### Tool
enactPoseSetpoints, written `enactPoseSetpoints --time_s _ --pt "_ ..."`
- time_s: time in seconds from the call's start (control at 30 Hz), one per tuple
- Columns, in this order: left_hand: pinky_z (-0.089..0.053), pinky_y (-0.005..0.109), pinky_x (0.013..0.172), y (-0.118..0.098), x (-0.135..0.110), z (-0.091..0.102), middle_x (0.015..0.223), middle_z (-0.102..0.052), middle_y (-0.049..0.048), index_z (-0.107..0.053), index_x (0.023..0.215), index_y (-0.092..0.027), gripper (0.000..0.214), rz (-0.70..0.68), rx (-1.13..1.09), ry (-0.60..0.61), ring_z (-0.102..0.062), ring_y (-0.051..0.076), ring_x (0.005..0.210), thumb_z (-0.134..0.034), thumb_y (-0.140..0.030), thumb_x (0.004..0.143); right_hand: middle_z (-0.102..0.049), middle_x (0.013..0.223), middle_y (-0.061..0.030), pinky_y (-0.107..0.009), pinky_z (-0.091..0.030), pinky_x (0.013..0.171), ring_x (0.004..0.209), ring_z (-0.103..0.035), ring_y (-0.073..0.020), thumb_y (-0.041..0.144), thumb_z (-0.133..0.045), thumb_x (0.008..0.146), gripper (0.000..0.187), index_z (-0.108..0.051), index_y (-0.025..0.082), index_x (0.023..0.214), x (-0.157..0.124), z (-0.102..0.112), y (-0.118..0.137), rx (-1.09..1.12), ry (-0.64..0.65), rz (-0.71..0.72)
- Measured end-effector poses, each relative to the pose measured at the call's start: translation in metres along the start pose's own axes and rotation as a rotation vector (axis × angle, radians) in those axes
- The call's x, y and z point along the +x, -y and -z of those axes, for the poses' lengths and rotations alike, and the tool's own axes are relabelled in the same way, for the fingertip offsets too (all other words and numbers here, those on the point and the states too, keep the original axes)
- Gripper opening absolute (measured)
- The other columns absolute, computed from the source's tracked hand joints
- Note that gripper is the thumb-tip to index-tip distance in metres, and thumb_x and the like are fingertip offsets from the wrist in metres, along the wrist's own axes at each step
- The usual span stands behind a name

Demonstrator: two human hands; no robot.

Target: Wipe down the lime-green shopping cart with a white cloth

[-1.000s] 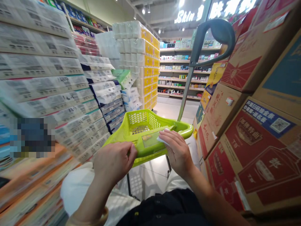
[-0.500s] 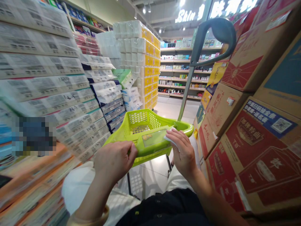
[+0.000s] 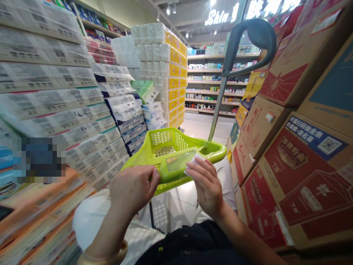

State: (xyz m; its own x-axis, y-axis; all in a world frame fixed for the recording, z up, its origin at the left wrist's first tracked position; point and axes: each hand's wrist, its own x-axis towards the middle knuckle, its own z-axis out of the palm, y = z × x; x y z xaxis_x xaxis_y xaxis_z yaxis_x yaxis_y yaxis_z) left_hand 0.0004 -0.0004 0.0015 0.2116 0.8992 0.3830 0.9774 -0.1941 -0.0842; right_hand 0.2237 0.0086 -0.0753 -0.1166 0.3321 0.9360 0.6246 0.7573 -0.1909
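Head view: left fingers [image 3: 154, 180] clench the green cart handle [image 3: 172, 178], likely stiff, best held there; right fingers [image 3: 203, 173] hold a soft-looking white wipe [image 3: 196, 158].

The lime-green plastic shopping basket [image 3: 190, 141] is patterned with rows of holes, and the thin sheet [image 3: 196, 159] at its green handle bar [image 3: 171, 179] is white. Right of the basket, a brown cardboard carton [image 3: 303, 176] bears dark red panels and a blue, white-lettered label [image 3: 314, 138]; beyond the basket, the tall plastic-wrapped stack [image 3: 162, 70] shows white and yellow.
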Motion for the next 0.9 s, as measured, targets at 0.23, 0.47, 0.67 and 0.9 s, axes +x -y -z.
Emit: enactPoseSetpoints --time_s 0.23,0.47,0.67,0.9 --pt "-0.022 0.030 0.053 0.000 0.000 0.001 0.066 -0.068 0.0056 -0.064 0.063 -0.022 0.051 -0.017 0.003 -0.004 -0.058 0.020 0.063 -0.028 -0.042 0.093 -0.073 0.119 -0.0058 -0.045 -0.042 0.111 0.125 -0.060 -0.0219 0.009 -0.051 0.094 0.034 -0.067 0.026 0.120 -0.001 -0.001 -0.003 -0.028 -0.048 -0.043" --pt "-0.021 0.030 0.054 0.000 0.000 -0.001 0.065 -0.067 0.0060 -0.064 0.064 -0.022 0.051 -0.027 -0.010 -0.005 -0.056 0.020 0.060 -0.028 -0.042 0.094 -0.073 0.118 -0.0029 -0.042 -0.040 0.113 0.126 -0.059 -0.0200 0.010 -0.049 0.095 0.037 -0.065 0.028 0.122 -0.001 -0.005 0.010 0.009 0.075 0.055" --pt "-0.020 0.031 0.054 -0.001 0.000 -0.002 0.063 -0.066 0.0063 -0.064 0.064 -0.021 0.050 -0.040 -0.019 -0.026 -0.055 0.019 0.059 -0.029 -0.042 0.094 -0.073 0.118 -0.0027 -0.042 -0.039 0.112 0.125 -0.059 -0.0195 0.008 -0.049 0.093 0.035 -0.065 0.027 0.119 0.014 -0.005 0.015 -0.011 0.067 0.007" --pt "-0.022 0.031 0.055 -0.002 0.001 -0.001 0.062 -0.065 0.0070 -0.065 0.065 -0.021 0.052 -0.060 -0.054 -0.030 -0.055 0.020 0.058 -0.028 -0.042 0.094 -0.072 0.120 -0.0022 -0.038 -0.041 0.110 0.121 -0.060 -0.0181 0.010 -0.047 0.093 0.035 -0.066 0.025 0.117 0.038 -0.009 0.031 0.061 0.290 0.046"
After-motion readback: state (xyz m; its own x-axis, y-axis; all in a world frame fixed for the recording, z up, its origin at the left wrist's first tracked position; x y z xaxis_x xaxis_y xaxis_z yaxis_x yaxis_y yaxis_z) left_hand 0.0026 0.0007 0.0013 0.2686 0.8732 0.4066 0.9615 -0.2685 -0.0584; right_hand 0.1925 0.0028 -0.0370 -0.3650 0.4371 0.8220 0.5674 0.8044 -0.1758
